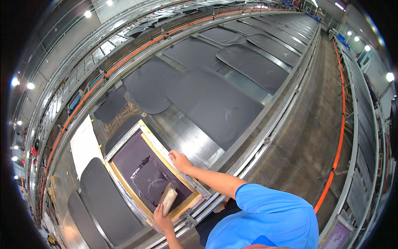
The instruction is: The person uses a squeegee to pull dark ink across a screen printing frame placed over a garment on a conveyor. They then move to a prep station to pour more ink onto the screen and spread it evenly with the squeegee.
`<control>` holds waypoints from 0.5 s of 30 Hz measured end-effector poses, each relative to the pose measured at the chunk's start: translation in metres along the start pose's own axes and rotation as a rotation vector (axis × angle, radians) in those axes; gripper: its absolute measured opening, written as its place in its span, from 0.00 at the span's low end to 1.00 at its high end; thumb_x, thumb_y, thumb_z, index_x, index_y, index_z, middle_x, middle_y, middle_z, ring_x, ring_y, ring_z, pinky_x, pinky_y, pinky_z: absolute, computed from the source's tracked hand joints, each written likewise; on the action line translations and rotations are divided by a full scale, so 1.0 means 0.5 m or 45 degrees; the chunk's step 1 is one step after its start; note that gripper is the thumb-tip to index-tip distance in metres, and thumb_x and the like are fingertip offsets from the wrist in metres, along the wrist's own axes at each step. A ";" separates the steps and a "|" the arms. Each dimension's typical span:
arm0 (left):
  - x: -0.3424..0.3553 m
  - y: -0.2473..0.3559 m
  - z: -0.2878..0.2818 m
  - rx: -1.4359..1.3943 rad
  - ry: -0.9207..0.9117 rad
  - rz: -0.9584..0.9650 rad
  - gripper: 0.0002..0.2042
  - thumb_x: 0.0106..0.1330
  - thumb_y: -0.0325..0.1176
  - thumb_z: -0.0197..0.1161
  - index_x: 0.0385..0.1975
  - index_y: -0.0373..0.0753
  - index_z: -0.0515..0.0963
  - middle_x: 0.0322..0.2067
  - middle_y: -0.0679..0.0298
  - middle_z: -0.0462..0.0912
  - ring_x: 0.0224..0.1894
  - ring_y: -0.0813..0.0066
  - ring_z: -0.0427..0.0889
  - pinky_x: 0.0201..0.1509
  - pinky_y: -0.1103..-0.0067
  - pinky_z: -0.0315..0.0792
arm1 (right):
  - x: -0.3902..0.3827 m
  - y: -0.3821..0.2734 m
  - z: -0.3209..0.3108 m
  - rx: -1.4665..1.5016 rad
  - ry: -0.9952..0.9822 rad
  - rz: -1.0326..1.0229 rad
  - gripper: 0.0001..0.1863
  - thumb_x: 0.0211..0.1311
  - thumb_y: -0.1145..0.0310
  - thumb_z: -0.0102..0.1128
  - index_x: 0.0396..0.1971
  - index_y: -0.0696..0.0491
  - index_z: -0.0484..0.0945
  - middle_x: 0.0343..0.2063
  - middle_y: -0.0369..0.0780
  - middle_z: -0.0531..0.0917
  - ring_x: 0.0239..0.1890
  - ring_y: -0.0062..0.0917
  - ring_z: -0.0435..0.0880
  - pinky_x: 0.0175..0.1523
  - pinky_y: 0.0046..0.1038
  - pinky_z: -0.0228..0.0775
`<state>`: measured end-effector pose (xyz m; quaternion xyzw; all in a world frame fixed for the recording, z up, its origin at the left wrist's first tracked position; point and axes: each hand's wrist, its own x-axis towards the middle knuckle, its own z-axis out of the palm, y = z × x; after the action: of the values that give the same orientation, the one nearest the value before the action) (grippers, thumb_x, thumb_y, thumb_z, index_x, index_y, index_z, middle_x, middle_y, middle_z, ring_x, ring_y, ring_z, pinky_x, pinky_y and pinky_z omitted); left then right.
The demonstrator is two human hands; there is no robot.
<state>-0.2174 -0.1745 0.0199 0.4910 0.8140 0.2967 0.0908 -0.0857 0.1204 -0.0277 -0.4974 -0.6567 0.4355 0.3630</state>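
The left hand (163,218) is closed around the lower end of a pale-handled squeegee (168,202), so the tool stretches up and slightly right from the fingers, its brown blade side turned toward the left. The squeegee is over the purple mesh (132,154) of a framed screen (123,142), toward the end nearer the person, just beside a pale curved design on the mesh. A dark, glossy band of ink (141,165) lies farther up. The right hand (179,161), well apart from the squeegee, is at the screen's right rail with its fingers partly curled; I cannot tell whether it grips the rail. Dark panels (217,106) lie along the metal surface (178,130) around the screen, and a white sheet (84,143) is to its left.
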 end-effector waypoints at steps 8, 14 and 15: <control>-0.061 -0.045 -0.028 0.036 -0.140 0.212 0.25 0.42 0.17 0.63 0.46 0.39 0.84 0.50 0.56 0.84 0.55 0.52 0.79 0.62 0.63 0.70 | 0.011 0.034 0.025 -0.196 -0.007 0.119 0.11 0.71 0.60 0.51 0.45 0.48 0.78 0.29 0.50 0.84 0.35 0.51 0.83 0.41 0.47 0.74; 0.011 -0.091 -0.011 0.061 -0.185 0.271 0.25 0.46 0.18 0.61 0.48 0.40 0.83 0.51 0.58 0.84 0.57 0.53 0.78 0.65 0.62 0.68 | 0.011 0.039 0.024 -0.301 -0.091 0.109 0.13 0.71 0.59 0.53 0.46 0.49 0.79 0.39 0.48 0.85 0.44 0.47 0.82 0.48 0.46 0.73; 0.042 -0.098 0.002 0.071 -0.161 0.282 0.25 0.47 0.18 0.61 0.49 0.40 0.83 0.51 0.58 0.84 0.57 0.53 0.78 0.66 0.62 0.68 | 0.011 0.039 0.013 -0.353 -0.127 0.112 0.13 0.71 0.58 0.53 0.45 0.49 0.80 0.44 0.48 0.84 0.48 0.45 0.81 0.50 0.46 0.72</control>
<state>-0.2640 -0.1732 -0.0057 0.5980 0.7553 0.2508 0.0949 -0.0863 0.1270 -0.0479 -0.5486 -0.7054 0.3803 0.2384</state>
